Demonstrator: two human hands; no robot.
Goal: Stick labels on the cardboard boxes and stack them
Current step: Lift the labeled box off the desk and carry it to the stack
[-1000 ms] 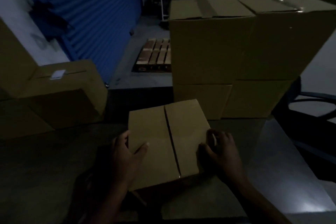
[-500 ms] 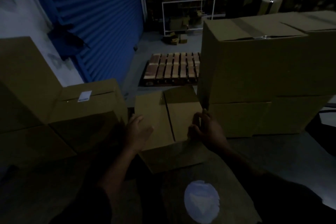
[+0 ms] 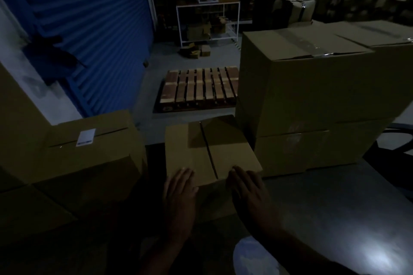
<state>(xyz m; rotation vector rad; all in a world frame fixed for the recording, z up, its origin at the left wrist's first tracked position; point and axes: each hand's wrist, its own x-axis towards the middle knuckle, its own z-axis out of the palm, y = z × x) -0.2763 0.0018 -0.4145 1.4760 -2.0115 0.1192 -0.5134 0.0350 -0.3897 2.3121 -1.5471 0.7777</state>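
A small cardboard box (image 3: pixel 207 149) with a dark seam down its top stands on the dim table between two box stacks. My left hand (image 3: pixel 178 194) lies flat with straight fingers against the box's near edge, left of the seam. My right hand (image 3: pixel 250 190) does the same on the right side. Neither hand grips anything. To the left, a bigger cardboard box (image 3: pixel 89 147) carries a white label (image 3: pixel 86 137) on its top.
Tall stacked cartons (image 3: pixel 312 100) rise close on the right, touching the small box's far corner. More cartons (image 3: pixel 20 118) stand at far left. A wooden pallet (image 3: pixel 199 88) lies on the floor beyond, beside a blue roller door (image 3: pixel 89 29). A pale round object (image 3: pixel 252 257) sits near my right forearm.
The small box has moved away from me, toward the far side of the table between the stacks. Both hands went from gripping its sides to lying flat at its near edge.
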